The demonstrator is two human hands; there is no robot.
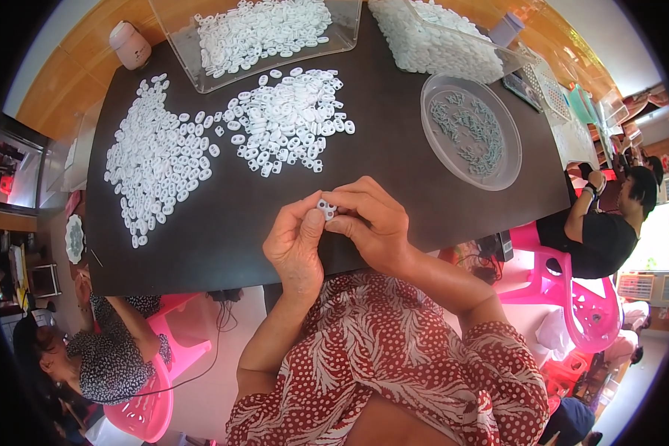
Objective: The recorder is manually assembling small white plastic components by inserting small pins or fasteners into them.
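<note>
Both hands meet over the near edge of the dark table. Between their fingertips is a small white plastic piece (325, 209) with round holes; whether it is one piece or two together, I cannot tell. My left hand (296, 245) pinches it between thumb and forefinger. My right hand (377, 227) grips its other side, fingers curled, partly covering it. Beyond the hands lies a heap of white oval two-holed pieces (290, 123). A second heap of the same pieces (156, 160) spreads along the left.
Two clear bins of white pieces, one at the back (264, 65) and one at back right (438, 44), stand on the table. A round clear tray (432, 152) holds small grey-green parts. A pinkish jar (130, 46) stands back left. People sit at left and right on pink chairs.
</note>
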